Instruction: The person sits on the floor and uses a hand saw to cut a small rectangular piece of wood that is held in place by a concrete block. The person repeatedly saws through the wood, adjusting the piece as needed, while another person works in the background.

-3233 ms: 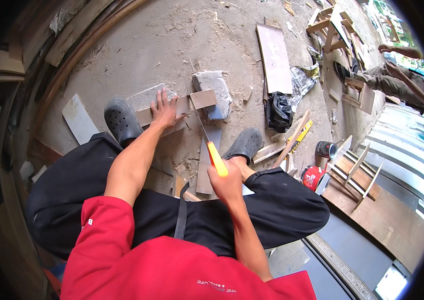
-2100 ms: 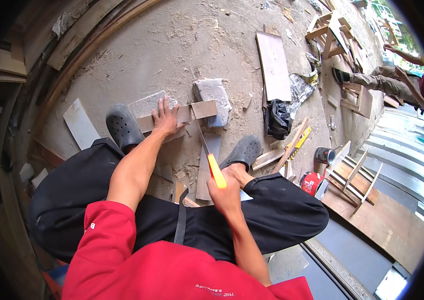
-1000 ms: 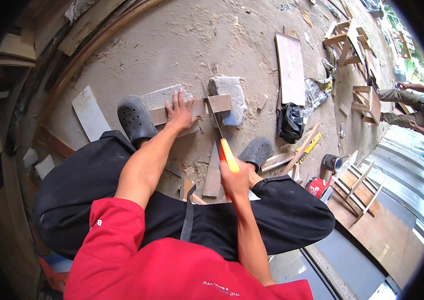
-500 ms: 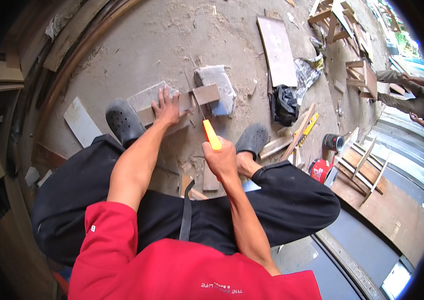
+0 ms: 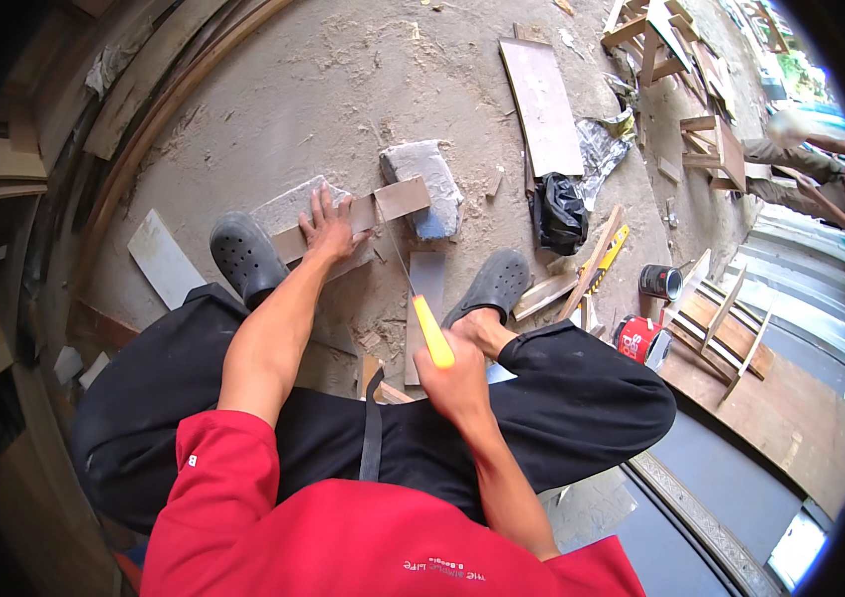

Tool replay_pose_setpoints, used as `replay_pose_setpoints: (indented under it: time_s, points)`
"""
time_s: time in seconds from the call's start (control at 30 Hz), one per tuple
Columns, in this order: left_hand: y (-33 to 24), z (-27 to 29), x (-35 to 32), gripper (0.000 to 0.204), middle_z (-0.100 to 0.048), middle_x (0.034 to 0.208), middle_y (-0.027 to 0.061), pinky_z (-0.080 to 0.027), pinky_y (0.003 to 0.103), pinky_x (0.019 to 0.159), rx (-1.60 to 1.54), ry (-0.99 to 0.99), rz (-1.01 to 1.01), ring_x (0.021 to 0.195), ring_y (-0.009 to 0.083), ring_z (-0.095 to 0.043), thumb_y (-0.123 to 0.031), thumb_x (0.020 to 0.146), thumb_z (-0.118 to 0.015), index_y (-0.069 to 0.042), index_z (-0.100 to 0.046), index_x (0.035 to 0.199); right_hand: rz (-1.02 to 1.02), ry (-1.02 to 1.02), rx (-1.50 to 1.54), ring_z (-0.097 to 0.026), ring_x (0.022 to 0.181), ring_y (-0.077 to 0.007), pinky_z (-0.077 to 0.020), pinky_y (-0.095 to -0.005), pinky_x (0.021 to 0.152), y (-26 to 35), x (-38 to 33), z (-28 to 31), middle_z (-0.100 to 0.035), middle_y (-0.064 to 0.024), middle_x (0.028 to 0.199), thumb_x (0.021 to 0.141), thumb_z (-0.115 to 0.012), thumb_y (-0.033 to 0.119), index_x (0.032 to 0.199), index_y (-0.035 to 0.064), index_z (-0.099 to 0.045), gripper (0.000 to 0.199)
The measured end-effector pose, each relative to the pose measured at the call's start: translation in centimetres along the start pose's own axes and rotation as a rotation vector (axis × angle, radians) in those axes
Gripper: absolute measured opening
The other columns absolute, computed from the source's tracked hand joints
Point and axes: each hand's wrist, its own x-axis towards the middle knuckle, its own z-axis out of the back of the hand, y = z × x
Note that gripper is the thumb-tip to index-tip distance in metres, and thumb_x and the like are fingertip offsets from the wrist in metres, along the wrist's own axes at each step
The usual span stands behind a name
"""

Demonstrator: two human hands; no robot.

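Observation:
A wooden strip (image 5: 383, 204) lies across two grey stone blocks (image 5: 422, 179) on the dusty ground. My left hand (image 5: 328, 224) presses flat on the strip over the left block (image 5: 288, 209). My right hand (image 5: 457, 373) grips a saw by its yellow handle (image 5: 432, 333). The thin blade (image 5: 401, 261) runs up to the strip, meeting it between the two blocks. My feet in dark clogs (image 5: 243, 254) stand on either side, the right one (image 5: 497, 284) beside a loose board (image 5: 424, 308).
A long board (image 5: 542, 104), a black bag (image 5: 559, 209), a yellow level (image 5: 607, 254) and two cans (image 5: 641, 333) lie to the right. Wooden frames (image 5: 711, 144) and another person (image 5: 811, 169) are at the far right. Planks (image 5: 144, 99) line the left edge.
My right hand has moved the saw back and forth over the strip, drawing back toward me now. My left hand stays pressed on the strip.

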Motion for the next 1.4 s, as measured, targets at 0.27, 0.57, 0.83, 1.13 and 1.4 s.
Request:
replay_pose_setpoints:
  time_s: [0.27,0.57,0.83,1.13,1.4]
  points:
    - [-1.3,0.6,1.0,0.089,0.008,0.16,0.0214,-0.011,0.071,0.108,0.017,-0.039,-0.042,0.147,0.0424,0.009,-0.057,0.082,-0.067,-0.017,-0.024,0.149,0.04,-0.07,0.02,-0.06,0.07,-0.0458,-0.0473,-0.0495,0.063,-3.3,5.1,-2.9,-0.06,-0.0265,0.071,0.08,-0.06,0.019,0.075,-0.0036,-0.057,0.024]
    - [-1.1,-0.4,0.1,0.09,0.009,0.159,0.0225,-0.01,0.071,0.108,0.016,-0.014,-0.047,0.147,0.0433,0.01,-0.059,0.082,-0.067,-0.016,-0.025,0.149,0.084,-0.14,0.004,-0.057,0.067,-0.0471,-0.0452,-0.0498,0.061,-4.1,5.1,-3.3,-0.06,-0.0259,0.071,0.08,-0.058,0.017,0.072,-0.0042,-0.056,0.023]
    - [-0.3,-0.1,0.0,0.089,0.01,0.159,0.0232,-0.01,0.071,0.108,0.009,0.021,-0.017,0.146,0.0442,0.01,-0.056,0.082,-0.067,-0.016,-0.024,0.149,-0.062,-0.042,0.055,-0.061,0.067,-0.0423,-0.0467,-0.0489,0.061,0.2,-1.4,1.0,-0.059,-0.0242,0.069,0.079,-0.061,0.016,0.073,-0.003,-0.057,0.02]
    - [-0.4,0.5,0.5,0.087,0.008,0.159,0.0233,-0.011,0.071,0.108,0.012,-0.023,-0.018,0.147,0.0434,0.008,-0.055,0.083,-0.068,-0.016,-0.026,0.148,0.037,-0.029,-0.023,-0.061,0.069,-0.0445,-0.0477,-0.0474,0.062,-1.3,1.8,-0.9,-0.06,-0.0265,0.071,0.079,-0.059,0.016,0.074,-0.0032,-0.058,0.02]
    - [-1.6,0.8,-0.2,0.088,0.009,0.159,0.0231,-0.01,0.07,0.109,0.009,0.019,-0.018,0.147,0.0431,0.011,-0.054,0.083,-0.068,-0.016,-0.024,0.149,0.032,-0.113,0.029,-0.058,0.07,-0.0472,-0.045,-0.0501,0.061,-3.5,5.4,-3.7,-0.06,-0.0263,0.072,0.081,-0.058,0.018,0.074,-0.0035,-0.057,0.022]
